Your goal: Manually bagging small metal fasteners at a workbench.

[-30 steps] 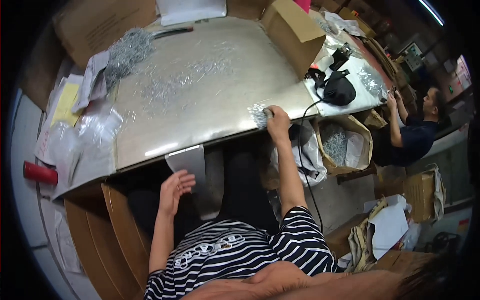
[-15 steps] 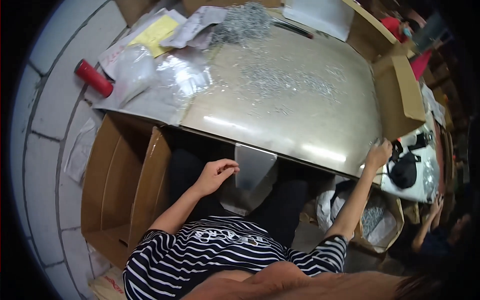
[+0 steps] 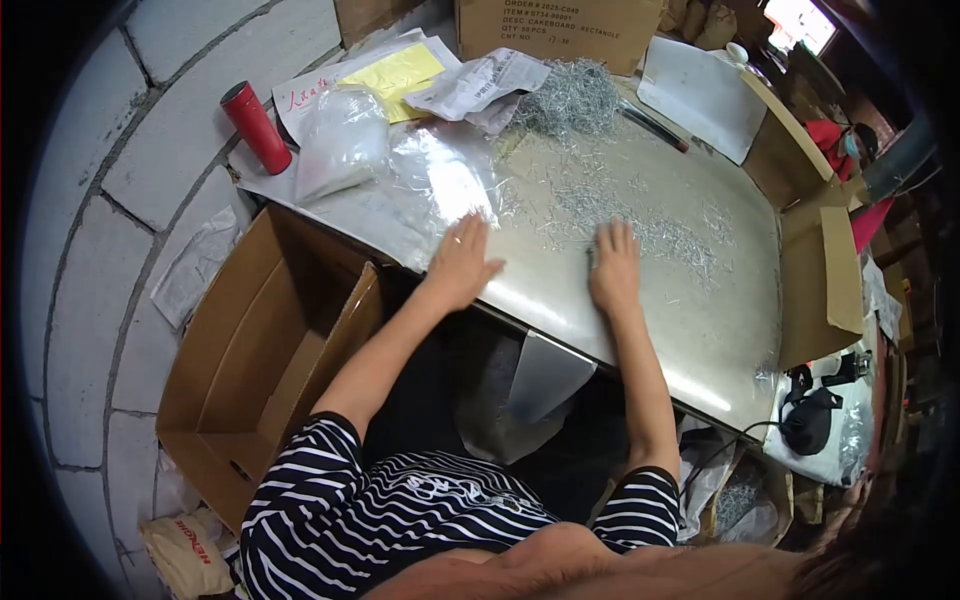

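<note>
My left hand (image 3: 463, 262) lies over the near left part of the shiny metal tabletop (image 3: 700, 350), fingers stretched, beside clear plastic bags (image 3: 440, 165). Nothing shows in it. Flat on the metal with straight fingers, my right hand (image 3: 615, 270) is at the near side of a scatter of small silvery pins (image 3: 650, 235). Its fingertips reach the pins; whether any lie under the palm is hidden. Farther back is a dense heap of the same thin pins (image 3: 570, 100).
An open cardboard box (image 3: 280, 350) stands at my left, and another carton (image 3: 820, 280) borders the table's right side. A red cylinder (image 3: 256, 128), a stack of clear bags (image 3: 345, 140) and papers (image 3: 480, 85) occupy the far left. A black cable (image 3: 720, 450) hangs at lower right.
My left hand has risen from over my lap onto the tabletop. My right hand has come left from the table's right corner to the pins. The view has shifted too.
</note>
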The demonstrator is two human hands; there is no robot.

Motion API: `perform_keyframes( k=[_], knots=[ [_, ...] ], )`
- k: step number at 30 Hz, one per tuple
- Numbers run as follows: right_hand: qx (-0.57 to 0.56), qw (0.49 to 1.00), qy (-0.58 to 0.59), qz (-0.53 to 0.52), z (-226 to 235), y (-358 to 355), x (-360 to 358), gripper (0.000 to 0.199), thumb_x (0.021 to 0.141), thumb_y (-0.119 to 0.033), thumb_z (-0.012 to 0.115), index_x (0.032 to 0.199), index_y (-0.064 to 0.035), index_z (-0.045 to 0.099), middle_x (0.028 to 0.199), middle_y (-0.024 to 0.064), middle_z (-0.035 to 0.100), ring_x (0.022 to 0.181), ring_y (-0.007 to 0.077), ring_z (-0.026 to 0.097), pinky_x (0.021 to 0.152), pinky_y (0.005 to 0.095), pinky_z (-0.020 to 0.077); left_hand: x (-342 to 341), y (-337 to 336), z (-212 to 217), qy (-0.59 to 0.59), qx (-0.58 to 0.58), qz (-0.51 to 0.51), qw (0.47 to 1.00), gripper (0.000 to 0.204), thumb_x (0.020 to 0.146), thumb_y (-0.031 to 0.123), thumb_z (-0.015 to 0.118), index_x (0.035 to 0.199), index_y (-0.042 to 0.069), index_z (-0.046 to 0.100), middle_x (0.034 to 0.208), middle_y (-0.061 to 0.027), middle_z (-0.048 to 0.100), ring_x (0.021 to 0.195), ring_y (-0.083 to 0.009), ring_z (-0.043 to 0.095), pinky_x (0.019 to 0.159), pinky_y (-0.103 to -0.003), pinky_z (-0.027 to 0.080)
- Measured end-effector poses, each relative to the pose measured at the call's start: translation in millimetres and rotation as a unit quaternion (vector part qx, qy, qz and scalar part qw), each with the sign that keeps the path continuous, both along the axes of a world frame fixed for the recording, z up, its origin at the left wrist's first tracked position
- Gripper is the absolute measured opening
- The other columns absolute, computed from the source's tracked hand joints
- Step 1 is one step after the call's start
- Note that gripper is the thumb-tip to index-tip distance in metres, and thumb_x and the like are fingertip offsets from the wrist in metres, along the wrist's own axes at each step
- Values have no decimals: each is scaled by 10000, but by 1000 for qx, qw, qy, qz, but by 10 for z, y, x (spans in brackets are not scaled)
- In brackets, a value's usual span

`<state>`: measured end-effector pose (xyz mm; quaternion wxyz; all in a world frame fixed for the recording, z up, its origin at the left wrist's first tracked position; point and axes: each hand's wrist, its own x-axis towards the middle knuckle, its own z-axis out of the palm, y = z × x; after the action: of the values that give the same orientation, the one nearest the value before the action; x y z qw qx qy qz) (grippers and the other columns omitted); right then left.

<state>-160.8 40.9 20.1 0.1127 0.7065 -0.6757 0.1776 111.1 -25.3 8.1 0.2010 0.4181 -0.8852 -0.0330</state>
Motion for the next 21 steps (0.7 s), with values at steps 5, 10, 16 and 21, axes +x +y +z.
perform_keyframes(
  k=[5,10,16,21],
  knots=[
    [34,995,-82,-43,-106,265,-199,558,805,44,451,1362,29,433,1461,239,368,1384,403,298,1137,450,270,137,553,-74,78,-45,-89,992,546,879,272,634,1313,-18,474,1332,-190,485,1274,-341,438,1071,-436,343],
    [53,991,-100,-74,-42,582,-203,634,753,64,478,1381,3,425,1463,231,368,1388,394,295,1146,433,266,180,554,-115,242,-67,-134,959,260,767,48,701,1021,28,647,929,-100,597,911,-276,571,840,-361,460],
    [-96,972,-212,-33,352,1105,449,386,814,-21,620,1196,5,572,1306,198,530,1258,371,467,1047,415,383,29,566,-11,604,356,-44,712,144,974,126,542,890,17,580,812,-52,670,671,-96,605,618,-247,487],
    [76,774,-629,10,288,1235,1235,277,864,-163,706,1047,17,605,957,96,667,896,182,644,822,305,513,-95,1163,192,652,483,-48,583,121,959,121,548,955,5,581,920,-140,683,804,-168,666,735,-280,530]
  ],
)
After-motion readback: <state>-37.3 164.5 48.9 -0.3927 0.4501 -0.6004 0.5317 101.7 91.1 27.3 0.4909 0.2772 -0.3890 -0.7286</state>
